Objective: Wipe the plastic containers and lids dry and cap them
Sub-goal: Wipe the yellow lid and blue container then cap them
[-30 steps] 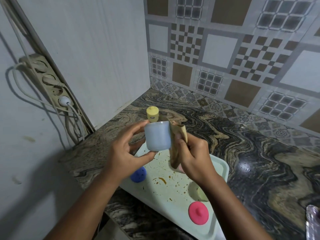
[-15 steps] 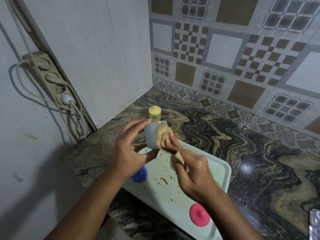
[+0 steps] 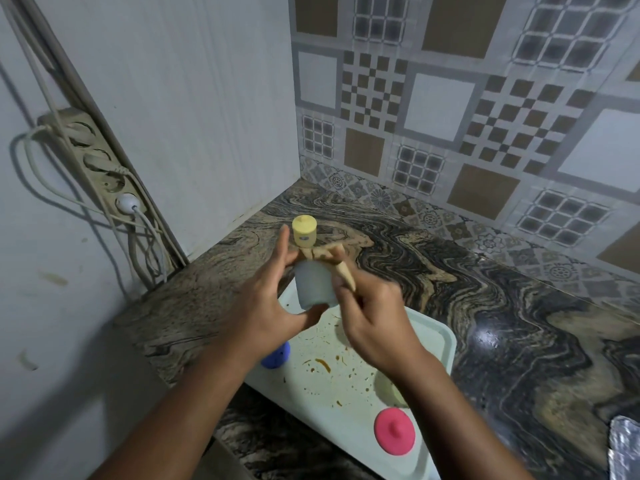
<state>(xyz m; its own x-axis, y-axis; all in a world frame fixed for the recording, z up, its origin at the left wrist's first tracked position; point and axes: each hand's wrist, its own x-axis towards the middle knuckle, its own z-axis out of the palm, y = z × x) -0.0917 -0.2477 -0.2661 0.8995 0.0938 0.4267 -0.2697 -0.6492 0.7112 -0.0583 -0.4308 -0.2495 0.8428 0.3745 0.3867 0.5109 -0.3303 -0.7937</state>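
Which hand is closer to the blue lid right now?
Left. The left hand, gripping the cup, overlaps the blue lid in view; the right hand, with the cloth, is off to the lid's right.

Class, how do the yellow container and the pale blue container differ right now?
The yellow container stands upright, capped, untouched; the pale blue container is uncapped, gripped by the left hand. Only the blue one has a cloth in its mouth, held by the right hand. Both are plastic.
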